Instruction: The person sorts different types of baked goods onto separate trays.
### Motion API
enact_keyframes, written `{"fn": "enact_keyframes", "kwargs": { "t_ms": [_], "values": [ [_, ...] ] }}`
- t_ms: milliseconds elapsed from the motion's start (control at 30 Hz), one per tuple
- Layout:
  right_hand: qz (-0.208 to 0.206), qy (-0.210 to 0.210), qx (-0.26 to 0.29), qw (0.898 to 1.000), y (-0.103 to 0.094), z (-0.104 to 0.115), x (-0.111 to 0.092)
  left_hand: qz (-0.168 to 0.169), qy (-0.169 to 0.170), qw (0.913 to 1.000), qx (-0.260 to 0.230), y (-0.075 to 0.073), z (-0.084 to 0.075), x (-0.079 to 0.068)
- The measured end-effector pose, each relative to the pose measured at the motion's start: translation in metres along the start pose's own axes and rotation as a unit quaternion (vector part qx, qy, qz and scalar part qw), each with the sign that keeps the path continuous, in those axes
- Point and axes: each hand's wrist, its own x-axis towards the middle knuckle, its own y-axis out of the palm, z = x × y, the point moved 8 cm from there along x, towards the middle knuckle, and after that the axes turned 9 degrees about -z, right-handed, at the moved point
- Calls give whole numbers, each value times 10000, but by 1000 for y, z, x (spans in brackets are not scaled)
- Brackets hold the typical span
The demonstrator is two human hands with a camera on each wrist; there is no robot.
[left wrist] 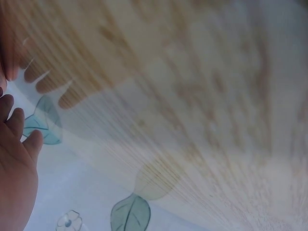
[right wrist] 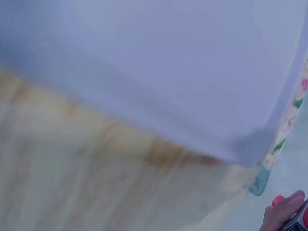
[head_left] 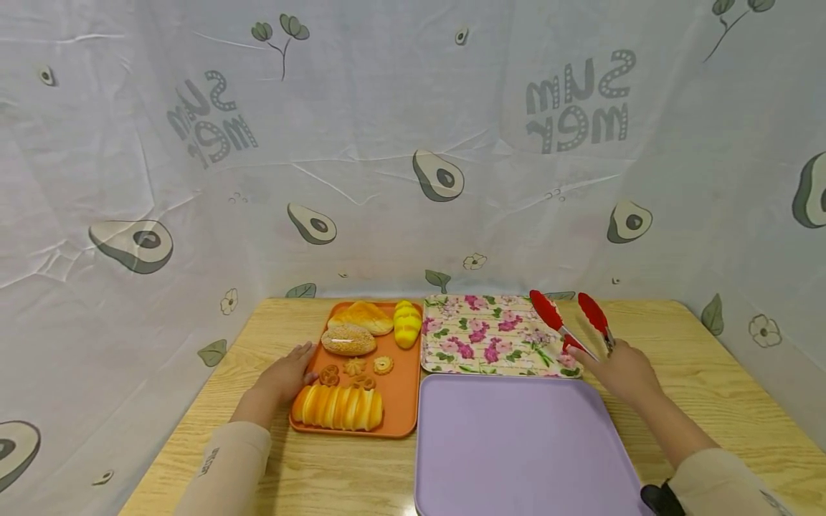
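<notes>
Right hand (head_left: 621,371) grasps the tongs (head_left: 547,312) near their handle end. Jaws spread, red heads aimed at the worktop's (head_left: 342,469) far edge; left head over the floral tray's (head_left: 477,335) far right corner, other head right of it. Can't tell if either touches down.

Left hand (head_left: 287,376) released, fingers relaxed at the left rim of the orange tray (head_left: 401,390), which sits towards the worktop's far left corner. Lavender tray (head_left: 523,444) runs towards the near edge.

Step looks like tray steadied, tongs readied. To do it well: left fingers light on the rim, thumb clear of the ridged loaf (head_left: 338,408). Right: tips level, even squeeze. Sesame bun (head_left: 348,340) probably wants a grip across its narrow side; round cookie (head_left: 383,365), a gentle pinch. Clear the rims, no dragging.
</notes>
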Motion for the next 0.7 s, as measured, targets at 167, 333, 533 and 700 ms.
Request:
{"fn": "enact_keyframes", "kwargs": {
  "t_ms": [167, 333, 533, 700],
  "values": [
    [48, -244, 39, 9997, 4, 23, 5, 30, 15, 10000, 33, 1, 1, 0],
    [107, -464, 107, 9988, 12, 45, 10, -22, 56, 10000, 32, 2, 1, 1],
    [140, -820, 73, 9965, 22, 73, 9, -72, 54, 10000, 10, 2, 2, 0],
    [248, -886, 91, 9957, 33, 88, 7, -86, 51, 9999, 25, 2, 3, 0]
  ]
}}
